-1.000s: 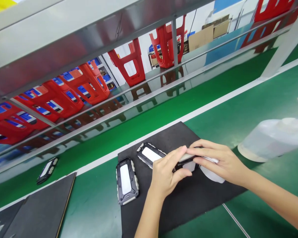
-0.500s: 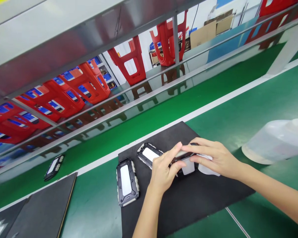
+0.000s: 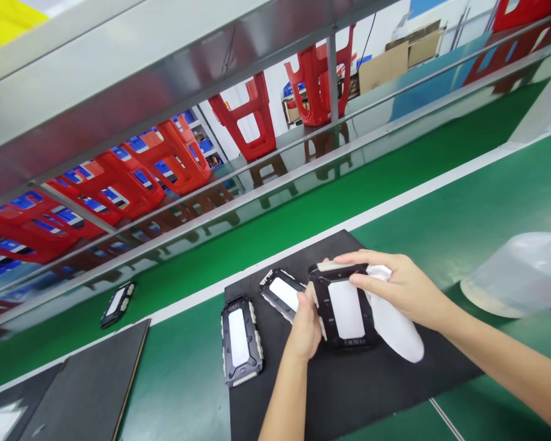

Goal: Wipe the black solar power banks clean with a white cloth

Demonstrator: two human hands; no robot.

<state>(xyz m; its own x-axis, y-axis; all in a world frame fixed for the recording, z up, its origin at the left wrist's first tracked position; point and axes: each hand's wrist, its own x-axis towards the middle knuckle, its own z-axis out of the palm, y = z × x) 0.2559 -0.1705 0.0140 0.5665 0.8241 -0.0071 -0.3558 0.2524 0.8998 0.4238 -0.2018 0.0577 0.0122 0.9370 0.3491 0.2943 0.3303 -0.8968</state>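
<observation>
A: What does the left grip [image 3: 307, 327] have?

B: One case [image 3: 346, 309]. It is closed around the case's left edge.

A: And the right grip [image 3: 401, 285]?

B: It pinches the same case at the upper right corner, and has one white cloth [image 3: 397, 324] too, which hangs below it along the case's right side.

A: So the case sits where?

B: Between the two grips, panel side showing, over one black mat [image 3: 340, 392]. I cannot tell whether its lower end touches the mat.

A: How many cases altogether?

B: Four. The second case [image 3: 282, 294] lies just beyond the left grip, partly hidden. The third case [image 3: 242, 342] is near, left of that grip, at the mat's edge. The fourth case [image 3: 117, 305] is well apart, farther left, on the green belt [image 3: 298, 214].

A: Right of the right grip?

B: One pale tub [image 3: 518, 275], standing on the worktop [image 3: 174, 380].
</observation>
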